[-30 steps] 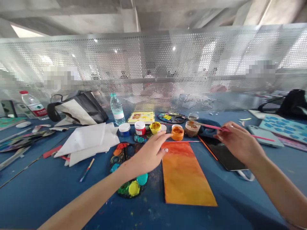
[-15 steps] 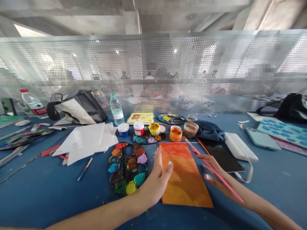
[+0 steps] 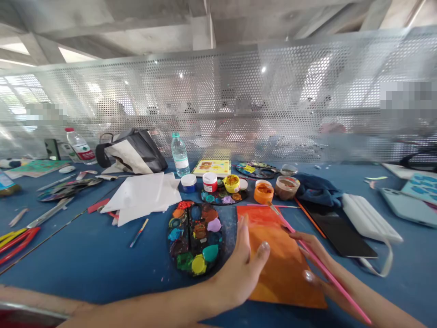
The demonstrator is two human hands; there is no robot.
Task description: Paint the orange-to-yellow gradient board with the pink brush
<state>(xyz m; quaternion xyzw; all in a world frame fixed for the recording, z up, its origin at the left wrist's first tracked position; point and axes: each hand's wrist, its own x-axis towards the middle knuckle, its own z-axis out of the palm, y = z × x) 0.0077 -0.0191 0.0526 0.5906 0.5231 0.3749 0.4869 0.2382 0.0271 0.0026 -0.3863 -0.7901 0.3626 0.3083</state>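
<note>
An orange-to-yellow painted sheet (image 3: 273, 237) lies flat on the blue table (image 3: 85, 264). My left hand (image 3: 244, 269) rests on the sheet's left edge with fingers stretched out flat. My right hand (image 3: 316, 262) lies on the sheet's right side and grips a pink paintbrush (image 3: 307, 253), whose bristle end reaches towards the sheet's top edge. A round paint palette (image 3: 194, 237) full of colours sits just left of my left hand.
Open paint pots (image 3: 262, 192) and a second palette (image 3: 223, 198) stand behind the sheet. White paper (image 3: 143, 196), a water bottle (image 3: 180, 155) and a bag (image 3: 131, 152) are at the back left; a dark tablet (image 3: 336, 230), blue cloth (image 3: 317, 189) and power bank (image 3: 370, 218) lie right.
My left hand came back from the paint pots onto the sheet's left edge. My right hand brought the brush down from the brown pot to the sheet. The view shifted left.
</note>
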